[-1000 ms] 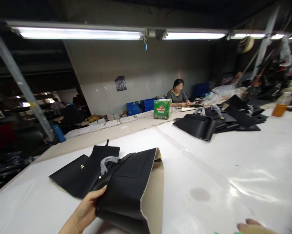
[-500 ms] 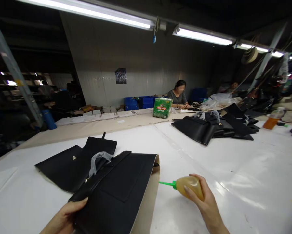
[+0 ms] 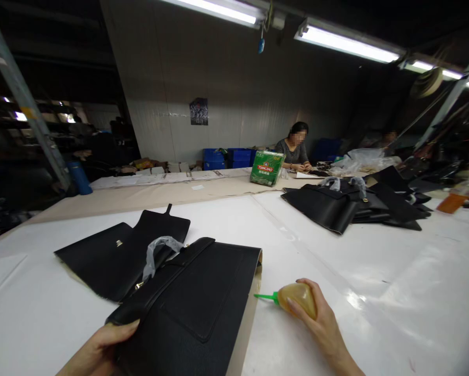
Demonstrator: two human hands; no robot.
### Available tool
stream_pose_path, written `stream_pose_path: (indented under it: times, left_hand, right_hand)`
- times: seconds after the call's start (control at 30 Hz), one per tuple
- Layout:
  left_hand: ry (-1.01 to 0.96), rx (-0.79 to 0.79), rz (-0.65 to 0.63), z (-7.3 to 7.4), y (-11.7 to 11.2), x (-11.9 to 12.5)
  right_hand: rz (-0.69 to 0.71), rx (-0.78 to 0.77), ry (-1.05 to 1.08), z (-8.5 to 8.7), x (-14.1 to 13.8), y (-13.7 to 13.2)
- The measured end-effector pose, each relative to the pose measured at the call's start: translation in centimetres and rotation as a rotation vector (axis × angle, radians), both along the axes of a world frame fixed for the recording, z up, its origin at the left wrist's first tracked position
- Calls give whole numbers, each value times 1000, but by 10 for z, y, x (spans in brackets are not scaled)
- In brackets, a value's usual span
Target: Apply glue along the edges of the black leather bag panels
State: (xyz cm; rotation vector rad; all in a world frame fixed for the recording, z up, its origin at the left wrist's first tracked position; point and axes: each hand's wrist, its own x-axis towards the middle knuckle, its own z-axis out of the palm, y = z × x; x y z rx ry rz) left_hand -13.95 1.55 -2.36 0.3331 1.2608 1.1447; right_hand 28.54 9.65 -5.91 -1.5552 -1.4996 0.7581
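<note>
My left hand (image 3: pixel 105 344) grips the near left corner of a black leather bag (image 3: pixel 203 292), thumb on top and the other fingers hidden beneath. The bag's handle (image 3: pixel 158 250) is wrapped in clear plastic, and beige lining shows along its right edge. In my right hand (image 3: pixel 316 313) is a squeeze bottle (image 3: pixel 297 300) of yellowish liquid, fingers wrapped round it. Its thin green nozzle points left, its tip close to the bag's right edge; whether it touches I cannot tell. Behind the held bag lies another black leather piece (image 3: pixel 105 256) with a metal clasp.
Several black bag pieces (image 3: pixel 348 206) with plastic-wrapped handles are piled at the back right of the white table (image 3: pixel 308 250). A green Tsingtao box (image 3: pixel 266 168) stands farther back, near a seated person (image 3: pixel 295 149). A bottle of orange liquid (image 3: pixel 456 197) stands at right.
The bag has tilted lower, so less of its beige inner side shows. The bottle has shifted slightly left with my right hand. My view has turned a little.
</note>
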Motion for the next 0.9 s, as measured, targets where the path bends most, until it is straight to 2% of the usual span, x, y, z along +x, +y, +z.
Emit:
stream_pose_path:
  times: [0.13, 0.4, 0.57, 0.8, 0.9]
  left_hand:
    - [-31, 3, -1, 4, 0, 2]
    - [-10, 46, 81, 21, 1, 17]
    - [-19, 29, 89, 20, 4, 13]
    - [-30, 46, 85, 19, 4, 14]
    - [-50, 26, 55, 14, 6, 8]
  right_hand:
    - [22, -18, 65, -4, 3, -6]
    - [3, -14, 102, -7, 8, -2]
    - [8, -18, 169, -6, 4, -18]
    - [-30, -28, 177, -12, 14, 7]
    - [-27, -44, 144, -17, 11, 3]
